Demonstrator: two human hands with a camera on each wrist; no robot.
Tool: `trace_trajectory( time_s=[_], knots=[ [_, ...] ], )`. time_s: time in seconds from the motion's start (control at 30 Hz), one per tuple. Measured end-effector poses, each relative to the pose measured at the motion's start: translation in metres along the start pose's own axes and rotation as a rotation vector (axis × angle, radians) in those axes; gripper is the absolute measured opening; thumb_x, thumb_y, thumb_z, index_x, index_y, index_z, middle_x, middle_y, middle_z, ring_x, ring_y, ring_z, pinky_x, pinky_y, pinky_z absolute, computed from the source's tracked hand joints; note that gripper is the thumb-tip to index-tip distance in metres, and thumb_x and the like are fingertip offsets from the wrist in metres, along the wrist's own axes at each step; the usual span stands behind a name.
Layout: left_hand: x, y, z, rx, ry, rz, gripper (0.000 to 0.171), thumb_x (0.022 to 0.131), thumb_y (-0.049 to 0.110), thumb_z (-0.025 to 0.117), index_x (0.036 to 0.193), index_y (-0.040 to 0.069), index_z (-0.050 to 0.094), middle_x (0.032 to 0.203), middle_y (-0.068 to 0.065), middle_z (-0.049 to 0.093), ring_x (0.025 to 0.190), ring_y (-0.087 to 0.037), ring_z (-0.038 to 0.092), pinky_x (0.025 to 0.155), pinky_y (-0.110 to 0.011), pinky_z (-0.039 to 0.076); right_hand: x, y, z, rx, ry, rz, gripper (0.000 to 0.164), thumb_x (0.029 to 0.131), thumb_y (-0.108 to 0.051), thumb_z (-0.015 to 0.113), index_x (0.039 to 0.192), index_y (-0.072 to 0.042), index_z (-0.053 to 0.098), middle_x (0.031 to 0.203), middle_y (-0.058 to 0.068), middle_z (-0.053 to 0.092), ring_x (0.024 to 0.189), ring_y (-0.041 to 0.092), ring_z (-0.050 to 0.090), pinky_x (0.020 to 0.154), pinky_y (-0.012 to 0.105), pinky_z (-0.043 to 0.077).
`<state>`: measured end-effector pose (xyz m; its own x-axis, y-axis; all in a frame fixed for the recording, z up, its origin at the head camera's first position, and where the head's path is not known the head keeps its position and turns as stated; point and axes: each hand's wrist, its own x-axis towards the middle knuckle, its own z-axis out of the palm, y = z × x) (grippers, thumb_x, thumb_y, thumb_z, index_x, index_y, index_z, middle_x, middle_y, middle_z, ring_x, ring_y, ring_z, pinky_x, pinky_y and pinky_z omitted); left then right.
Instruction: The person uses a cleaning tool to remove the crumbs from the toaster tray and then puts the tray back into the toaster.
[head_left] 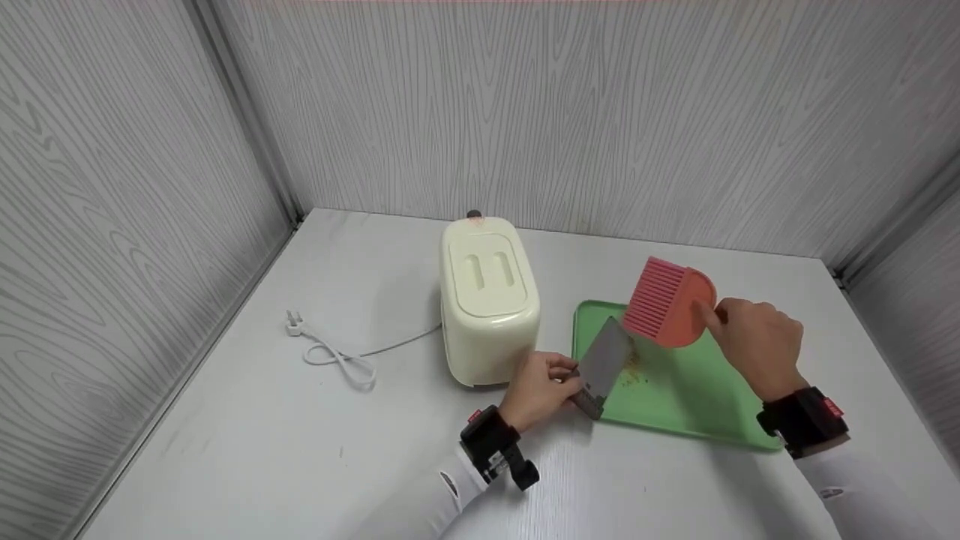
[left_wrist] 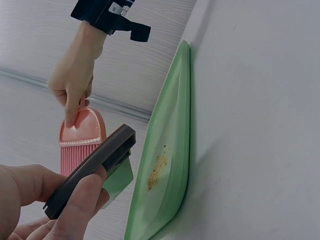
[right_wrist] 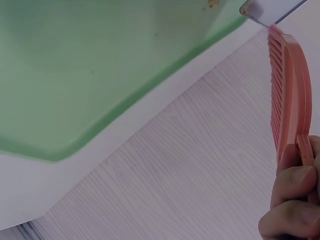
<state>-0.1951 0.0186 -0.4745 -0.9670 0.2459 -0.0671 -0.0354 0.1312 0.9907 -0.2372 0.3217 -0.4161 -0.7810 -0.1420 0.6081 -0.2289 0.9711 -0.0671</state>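
Observation:
My left hand point(head_left: 541, 388) pinches a grey metal crumb tray point(head_left: 604, 360) by its dark plastic end, between thumb and fingers. The crumb tray is tilted over the left part of a green tray point(head_left: 690, 382). In my right hand point(head_left: 759, 346) is the handle of a pink-orange brush point(head_left: 670, 303), its bristles pointing left near the crumb tray's far end. A small heap of brown crumbs point(left_wrist: 157, 172) lies on the green tray. The right wrist view shows the brush point(right_wrist: 295, 90) edge-on, bristle tips close to the crumb tray's corner point(right_wrist: 254, 9).
A cream toaster point(head_left: 489, 300) with a lid on top stands left of the green tray, close to my left hand. Its white cord point(head_left: 358, 358) runs left to a plug point(head_left: 295, 324) on the white table. Grey wood-grain panels point(head_left: 525, 112) enclose the back and sides.

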Motion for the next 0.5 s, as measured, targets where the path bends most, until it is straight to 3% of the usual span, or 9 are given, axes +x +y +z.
trace_trajectory(
  time_s=[0.5],
  knots=[
    [0.001,0.0,0.0,-0.007,0.0,-0.03,0.025,0.092,-0.001,0.072,0.117,-0.005,0.072,0.107,-0.016,0.08,0.083,-0.01,0.073,0.069,-0.023,0.066,0.001,-0.014,0.005,-0.068,-0.074,-0.03,0.056,0.102,-0.03,0.069,0.056,-0.014,0.04,0.052,-0.005,0.026,0.049,0.013,0.025,0.047,0.028,0.012]
  ],
)
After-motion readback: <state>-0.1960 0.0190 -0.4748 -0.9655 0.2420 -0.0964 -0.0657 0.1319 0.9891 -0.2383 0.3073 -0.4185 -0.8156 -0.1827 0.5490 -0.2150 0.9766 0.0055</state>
